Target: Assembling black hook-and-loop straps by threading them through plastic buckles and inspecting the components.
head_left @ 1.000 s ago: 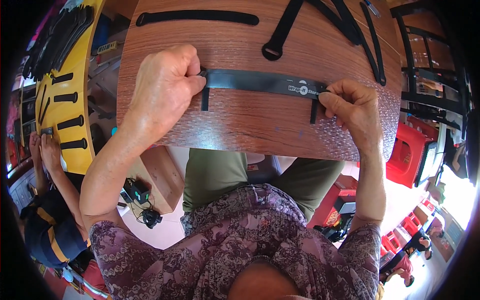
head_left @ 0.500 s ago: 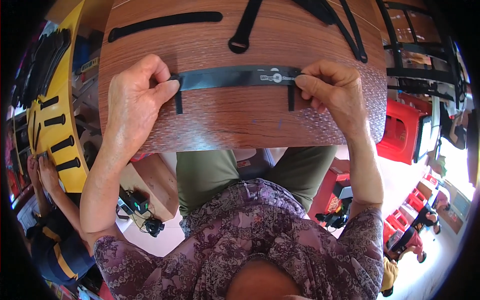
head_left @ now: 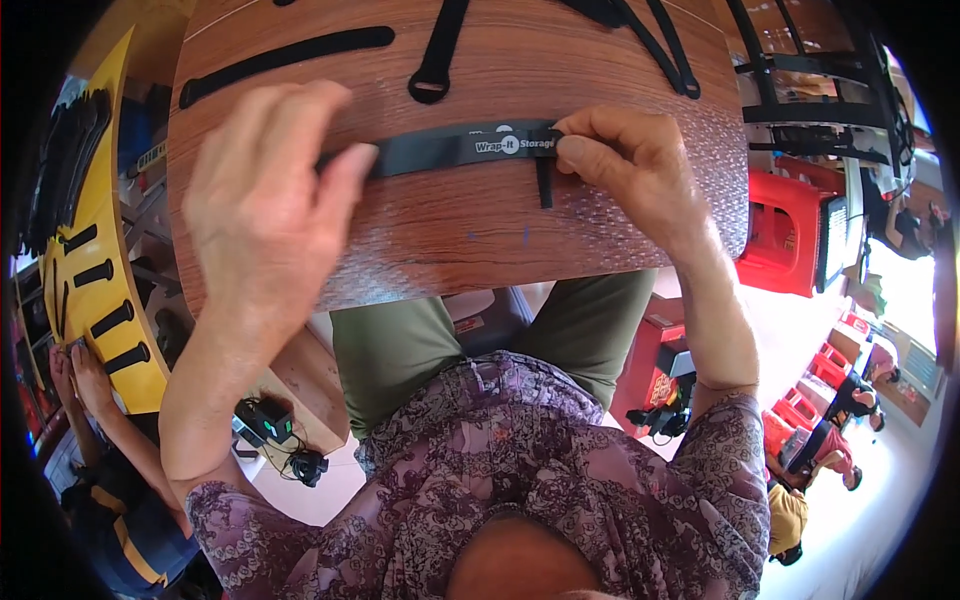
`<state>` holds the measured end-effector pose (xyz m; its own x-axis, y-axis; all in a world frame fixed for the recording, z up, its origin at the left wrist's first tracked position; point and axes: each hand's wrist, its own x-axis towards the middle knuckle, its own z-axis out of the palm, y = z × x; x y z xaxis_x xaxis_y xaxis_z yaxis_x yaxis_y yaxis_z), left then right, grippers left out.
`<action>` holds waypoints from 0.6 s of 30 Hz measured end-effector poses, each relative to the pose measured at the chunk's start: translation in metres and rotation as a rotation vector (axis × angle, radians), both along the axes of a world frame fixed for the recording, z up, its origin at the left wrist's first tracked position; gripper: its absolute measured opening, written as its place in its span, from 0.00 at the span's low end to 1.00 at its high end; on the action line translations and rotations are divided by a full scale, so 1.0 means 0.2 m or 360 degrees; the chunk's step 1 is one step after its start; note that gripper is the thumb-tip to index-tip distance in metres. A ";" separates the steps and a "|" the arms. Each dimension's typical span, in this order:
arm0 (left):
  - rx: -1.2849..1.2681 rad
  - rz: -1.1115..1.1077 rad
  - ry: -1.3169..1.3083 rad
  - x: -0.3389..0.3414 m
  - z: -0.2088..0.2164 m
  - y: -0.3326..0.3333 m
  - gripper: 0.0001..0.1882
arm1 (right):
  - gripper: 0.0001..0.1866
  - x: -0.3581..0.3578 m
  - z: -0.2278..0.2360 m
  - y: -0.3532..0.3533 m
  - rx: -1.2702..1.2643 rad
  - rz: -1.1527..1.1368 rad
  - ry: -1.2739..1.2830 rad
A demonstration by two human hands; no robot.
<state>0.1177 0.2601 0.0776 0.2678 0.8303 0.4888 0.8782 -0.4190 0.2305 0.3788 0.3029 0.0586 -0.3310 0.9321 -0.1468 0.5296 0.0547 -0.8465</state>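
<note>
A black strap [head_left: 450, 152] with a white printed mark lies flat across the brown wooden table [head_left: 470, 235]. My right hand [head_left: 630, 165] pinches the strap's right end, where a thin black piece hangs down. My left hand [head_left: 270, 200] is blurred and covers the strap's left end, fingers spread and touching it; whether it grips the strap is not visible.
More black straps lie at the table's far edge: a long flat one [head_left: 285, 60], a looped one [head_left: 435, 60] and thin ones [head_left: 655, 45]. A yellow board [head_left: 95, 280] with black strips stands left, another person's hands [head_left: 75, 370] by it. Red stools [head_left: 790, 235] stand right.
My left hand has let go its pinch on the strap's left end and moved right with fingers spread. The strap and right hand have shifted slightly on the table.
</note>
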 end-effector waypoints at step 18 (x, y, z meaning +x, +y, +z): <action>-0.0542 -0.0221 -0.0287 0.46 -0.15 0.14 0.07 | 0.10 -0.03 0.03 0.01 -0.0244 0.0021 0.0000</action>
